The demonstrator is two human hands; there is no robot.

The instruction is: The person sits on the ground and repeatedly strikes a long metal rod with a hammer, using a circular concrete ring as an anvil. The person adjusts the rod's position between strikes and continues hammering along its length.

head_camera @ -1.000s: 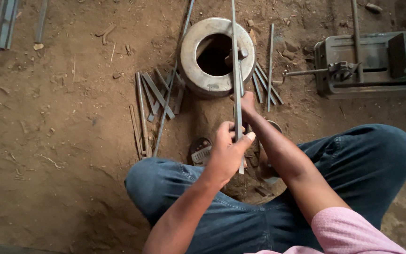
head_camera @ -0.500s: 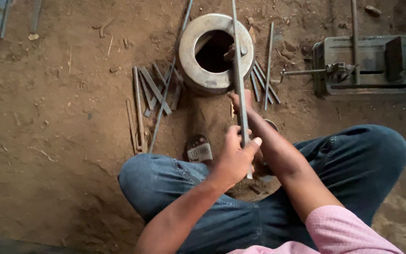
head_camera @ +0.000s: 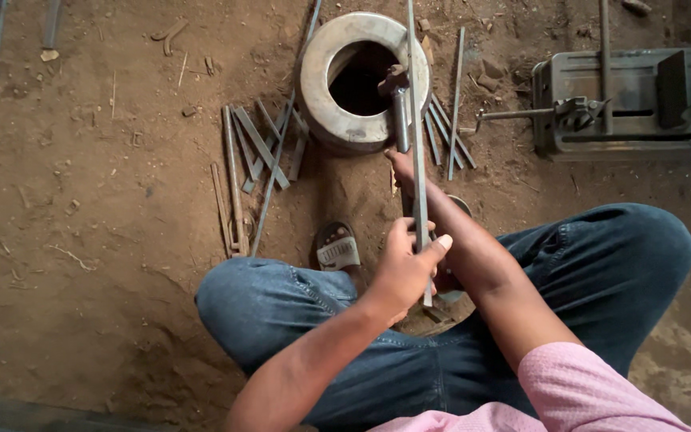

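My left hand [head_camera: 406,262] is closed around a long flat metal strip [head_camera: 414,104] that runs from my lap up past the top of the view. My right hand [head_camera: 404,166] reaches forward under that strip and grips the handle of a hammer [head_camera: 398,102], its head lying over the hole of a thick metal ring [head_camera: 331,56] set in the dirt. I squat with both knees in blue jeans.
Several short metal strips [head_camera: 259,152] lie on the dirt left of the ring, more [head_camera: 446,128] to its right. A grey metal machine base [head_camera: 625,100] with a lever sits at the right. A sandal [head_camera: 337,246] shows between my knees.
The view has shifted slightly and my left hand has slid a little along the strip. The right hand with the hammer stays at the ring.
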